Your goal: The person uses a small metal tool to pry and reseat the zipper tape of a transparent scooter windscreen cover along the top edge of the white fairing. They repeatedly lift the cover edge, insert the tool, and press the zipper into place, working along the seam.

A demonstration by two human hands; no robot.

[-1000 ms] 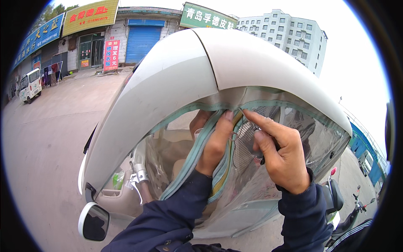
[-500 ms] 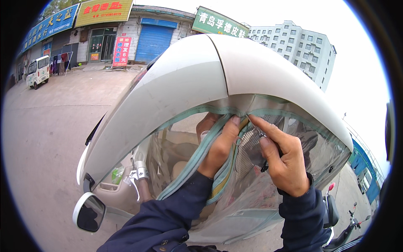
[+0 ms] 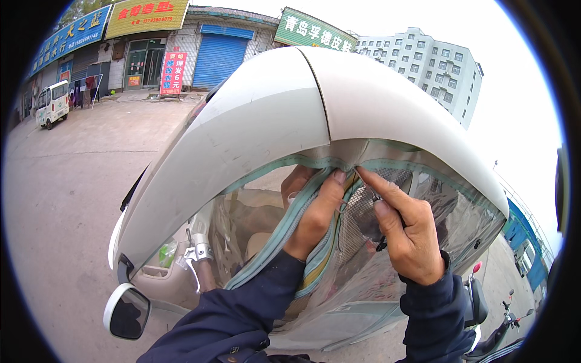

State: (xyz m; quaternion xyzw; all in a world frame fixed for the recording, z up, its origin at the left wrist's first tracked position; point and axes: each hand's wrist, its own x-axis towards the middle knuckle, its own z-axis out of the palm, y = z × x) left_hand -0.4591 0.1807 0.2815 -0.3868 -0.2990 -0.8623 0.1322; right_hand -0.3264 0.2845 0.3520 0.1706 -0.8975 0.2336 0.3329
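A white three-wheeler canopy (image 3: 399,109) has a clear plastic side curtain (image 3: 369,272) edged with mint zipper tape (image 3: 272,242). My left hand (image 3: 313,221) grips the gathered tape and fabric just under the roof rim, thumb on top, other fingers partly hidden behind. My right hand (image 3: 408,233) is closed round a thin metal tool (image 3: 370,189) with a dark part largely hidden by the fingers. Its index finger and the tool's tip point at the top seam (image 3: 352,168), beside my left thumb. Some loose thread or cord hangs by the tape.
A side mirror (image 3: 126,310) and a brake lever (image 3: 196,261) are at lower left. Parked scooters (image 3: 507,323) stand at right. Across the paved road (image 3: 78,181) are shops with shutters (image 3: 221,57), a small white van (image 3: 53,104) and a clothes rack (image 3: 85,91).
The whole view has shifted a little to the right and slightly down since a second ago. Both hands stay at the same seam, with only very slight finger movement.
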